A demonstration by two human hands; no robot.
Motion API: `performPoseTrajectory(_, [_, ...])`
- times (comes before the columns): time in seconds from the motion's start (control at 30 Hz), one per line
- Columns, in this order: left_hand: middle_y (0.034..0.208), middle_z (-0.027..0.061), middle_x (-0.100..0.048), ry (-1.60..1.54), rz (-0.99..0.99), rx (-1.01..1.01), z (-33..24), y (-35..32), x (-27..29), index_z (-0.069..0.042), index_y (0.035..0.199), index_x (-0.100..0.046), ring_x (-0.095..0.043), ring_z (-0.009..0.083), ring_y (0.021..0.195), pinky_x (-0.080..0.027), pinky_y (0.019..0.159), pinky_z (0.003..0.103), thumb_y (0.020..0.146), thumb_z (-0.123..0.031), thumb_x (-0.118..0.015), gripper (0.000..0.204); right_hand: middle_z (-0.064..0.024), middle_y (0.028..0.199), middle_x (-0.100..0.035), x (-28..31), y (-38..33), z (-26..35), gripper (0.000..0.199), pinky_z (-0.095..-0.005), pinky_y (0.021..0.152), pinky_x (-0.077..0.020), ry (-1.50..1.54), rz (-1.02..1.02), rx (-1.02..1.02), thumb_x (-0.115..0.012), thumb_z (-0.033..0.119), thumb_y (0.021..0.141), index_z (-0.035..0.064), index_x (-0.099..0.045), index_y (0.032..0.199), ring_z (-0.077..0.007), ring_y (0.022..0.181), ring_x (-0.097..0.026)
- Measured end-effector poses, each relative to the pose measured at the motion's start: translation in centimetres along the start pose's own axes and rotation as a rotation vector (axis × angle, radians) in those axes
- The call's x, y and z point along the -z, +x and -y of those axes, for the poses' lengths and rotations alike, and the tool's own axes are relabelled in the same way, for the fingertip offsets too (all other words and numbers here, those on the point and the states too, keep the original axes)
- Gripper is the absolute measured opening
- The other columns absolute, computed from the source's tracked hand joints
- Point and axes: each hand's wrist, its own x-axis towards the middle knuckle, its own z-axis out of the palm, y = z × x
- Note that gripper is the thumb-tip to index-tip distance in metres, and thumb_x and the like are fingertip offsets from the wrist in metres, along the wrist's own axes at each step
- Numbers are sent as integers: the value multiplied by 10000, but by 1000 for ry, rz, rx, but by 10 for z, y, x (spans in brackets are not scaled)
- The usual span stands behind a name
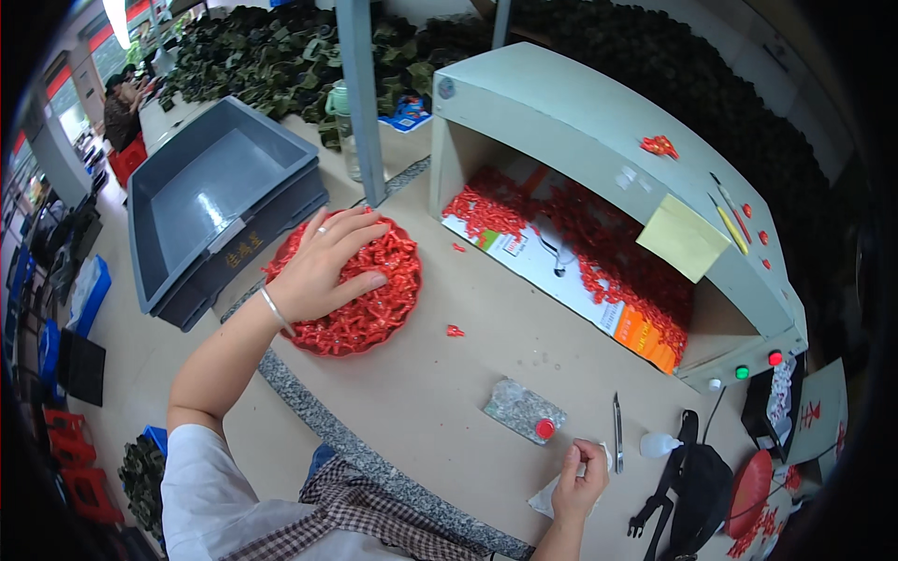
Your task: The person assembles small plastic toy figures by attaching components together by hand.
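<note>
My left hand (327, 266) lies over a round red bowl (418, 280) full of small shiny red pieces (360, 313). Its fingers are stretched out and touch the heap. Close to my body, my right hand (580, 481) has its fingers curled in, and whatever they may hold is hidden. Under and beside that hand is a white sheet or cloth (543, 502). Just beyond it sits a speckled grey block (522, 408) with a red round piece (545, 428) on its corner. Metal tweezers (617, 435) and a small white bottle (658, 444) lie to its right.
A grey plastic crate (224, 201) stands left of the bowl. A pale open-fronted box (599, 122) holds more red pieces at the back right, beside a metal post (360, 103). A black waist bag (702, 491) and red dish (751, 486) lie right. Dark green pieces (271, 56) are heaped behind.
</note>
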Motion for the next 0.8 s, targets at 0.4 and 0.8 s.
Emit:
performPoseTrajectory(0.4, [1099, 84, -533, -163, 155, -295, -95, 187, -197, -118, 1090, -559, -530, 274, 993, -443, 824, 371, 813, -168, -530, 283, -81, 681, -524, -4, 5, 4, 45, -243, 492, -395, 37, 10, 35, -591, 20, 779, -4, -575, 813, -155, 554, -492])
performPoseTrajectory(0.8, [1007, 125, -566, 20, 154, -386, -119, 217, -232, -87, 962, -603, -558, 285, 926, -474, 766, 374, 765, -130, -551, 208, -84, 674, -533, -2, 8, 1, 67, -245, 488, -404, 47, 9, 34, -608, 22, 772, 2, -583, 830, -157, 541, -503])
